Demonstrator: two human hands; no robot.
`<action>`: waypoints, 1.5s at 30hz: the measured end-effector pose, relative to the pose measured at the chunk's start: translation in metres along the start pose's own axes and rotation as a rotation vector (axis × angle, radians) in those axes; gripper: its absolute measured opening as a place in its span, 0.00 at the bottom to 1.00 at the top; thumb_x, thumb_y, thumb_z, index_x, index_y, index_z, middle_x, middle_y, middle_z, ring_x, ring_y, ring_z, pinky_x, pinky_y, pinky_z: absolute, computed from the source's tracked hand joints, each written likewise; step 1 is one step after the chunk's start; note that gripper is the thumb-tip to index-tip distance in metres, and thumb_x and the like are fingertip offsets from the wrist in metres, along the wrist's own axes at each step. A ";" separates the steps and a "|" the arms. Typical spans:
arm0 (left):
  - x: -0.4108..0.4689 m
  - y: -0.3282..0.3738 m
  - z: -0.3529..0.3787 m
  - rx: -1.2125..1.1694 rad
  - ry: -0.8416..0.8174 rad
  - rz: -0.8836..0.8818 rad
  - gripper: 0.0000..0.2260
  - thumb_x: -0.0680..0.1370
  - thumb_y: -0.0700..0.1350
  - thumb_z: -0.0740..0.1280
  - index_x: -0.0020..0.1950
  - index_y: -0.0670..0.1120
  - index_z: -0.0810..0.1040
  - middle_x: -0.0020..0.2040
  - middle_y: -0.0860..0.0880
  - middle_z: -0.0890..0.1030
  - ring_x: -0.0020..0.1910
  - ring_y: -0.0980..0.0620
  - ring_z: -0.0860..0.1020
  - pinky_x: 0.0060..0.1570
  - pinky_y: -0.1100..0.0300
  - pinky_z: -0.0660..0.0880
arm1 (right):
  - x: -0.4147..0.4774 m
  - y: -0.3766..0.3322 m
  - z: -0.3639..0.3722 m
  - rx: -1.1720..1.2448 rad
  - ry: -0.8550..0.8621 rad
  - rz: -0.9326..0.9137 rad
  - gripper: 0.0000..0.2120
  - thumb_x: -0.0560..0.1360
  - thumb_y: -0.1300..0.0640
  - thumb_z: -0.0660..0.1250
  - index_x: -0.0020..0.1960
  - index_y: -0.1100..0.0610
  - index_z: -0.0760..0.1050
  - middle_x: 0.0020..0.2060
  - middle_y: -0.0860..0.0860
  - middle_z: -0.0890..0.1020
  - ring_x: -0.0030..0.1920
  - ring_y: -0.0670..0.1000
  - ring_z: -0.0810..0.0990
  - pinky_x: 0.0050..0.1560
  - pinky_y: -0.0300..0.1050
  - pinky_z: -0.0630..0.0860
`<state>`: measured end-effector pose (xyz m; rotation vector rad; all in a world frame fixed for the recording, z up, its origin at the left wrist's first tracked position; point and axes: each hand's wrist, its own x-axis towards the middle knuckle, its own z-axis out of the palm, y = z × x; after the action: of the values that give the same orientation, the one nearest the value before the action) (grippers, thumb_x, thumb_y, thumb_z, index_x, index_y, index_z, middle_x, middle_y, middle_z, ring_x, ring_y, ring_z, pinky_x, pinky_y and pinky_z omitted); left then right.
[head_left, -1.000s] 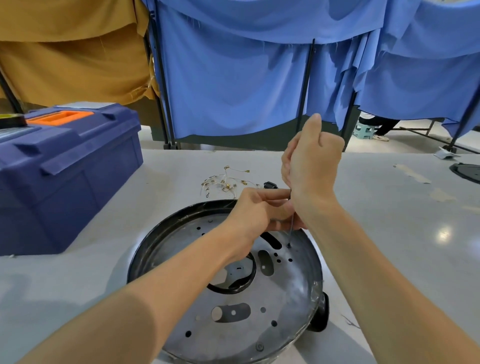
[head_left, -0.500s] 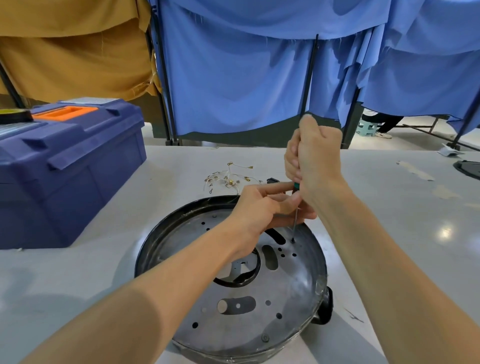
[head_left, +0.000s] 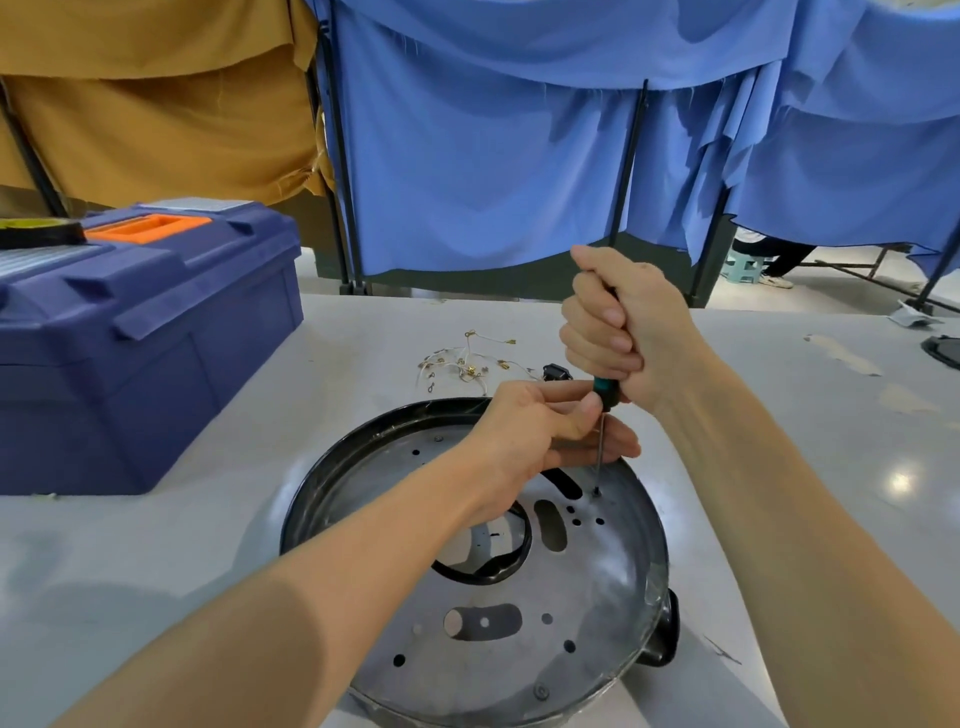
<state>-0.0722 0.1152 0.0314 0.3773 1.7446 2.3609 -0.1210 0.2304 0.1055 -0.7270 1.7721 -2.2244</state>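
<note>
Screwdriver (head_left: 601, 441), teal-and-black handle, thin steel shaft: stands nearly upright. Its tip is seated on a small screw (head_left: 596, 491) in the round grey metal plate (head_left: 597, 571), at about 1 o'clock from the plate's centre (12 o'clock pointing away from the wearer).

Right hand (head_left: 623, 332): fist wrapped round the screwdriver handle from above, fingers curled tight. Most of the handle is hidden inside it.

Left hand (head_left: 535, 431): reaches in from 8 o'clock, thumb and fingers pinching the shaft just below the handle collar. The lower fingers lie behind the shaft, above the plate.

Plate: black-rimmed, pierced with round holes and oblong slots, with a black ring (head_left: 488, 551) around its central opening. It lies flat on the pale grey table (head_left: 156, 545). A black knob (head_left: 665, 631) sits on its rim at 4 o'clock.

Bundle of thin white wires with brass terminals (head_left: 467, 361): on the table at 12 o'clock, just beyond the rim. A small black part (head_left: 556, 371) lies beside it, toward 1 o'clock; its kind cannot be told.

Dark blue plastic toolbox with orange lid inset (head_left: 145, 353): at 10 o'clock, lid closed, well apart from the plate. A black-and-yellow tape roll (head_left: 39, 231) rests on its lid.

Blue cloth screens (head_left: 493, 156) on black frames: across 12 to 2 o'clock, behind the table.

Mustard cloth (head_left: 156, 104): 10 to 11 o'clock, behind the toolbox.
</note>
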 end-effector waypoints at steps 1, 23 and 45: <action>0.000 0.001 -0.001 -0.018 0.011 0.005 0.09 0.80 0.36 0.63 0.57 0.36 0.79 0.45 0.39 0.85 0.46 0.41 0.84 0.47 0.57 0.81 | -0.001 0.003 0.003 -0.005 0.053 -0.043 0.29 0.81 0.57 0.56 0.22 0.57 0.59 0.15 0.50 0.58 0.15 0.48 0.54 0.19 0.32 0.53; -0.001 -0.001 0.002 -0.035 -0.016 -0.014 0.09 0.81 0.35 0.62 0.51 0.40 0.82 0.41 0.42 0.85 0.45 0.43 0.84 0.47 0.58 0.80 | -0.001 -0.010 -0.004 -0.027 -0.122 0.053 0.31 0.82 0.53 0.58 0.20 0.57 0.60 0.14 0.50 0.59 0.15 0.48 0.55 0.18 0.33 0.54; -0.003 0.005 -0.001 -0.015 0.009 0.007 0.08 0.80 0.35 0.63 0.52 0.39 0.82 0.42 0.42 0.84 0.45 0.43 0.84 0.47 0.58 0.80 | 0.003 -0.007 0.007 -0.104 -0.030 0.024 0.30 0.82 0.56 0.57 0.22 0.59 0.59 0.15 0.51 0.58 0.15 0.49 0.54 0.20 0.34 0.51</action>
<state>-0.0693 0.1116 0.0354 0.3712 1.7318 2.3824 -0.1193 0.2247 0.1141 -0.7515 1.8836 -2.1084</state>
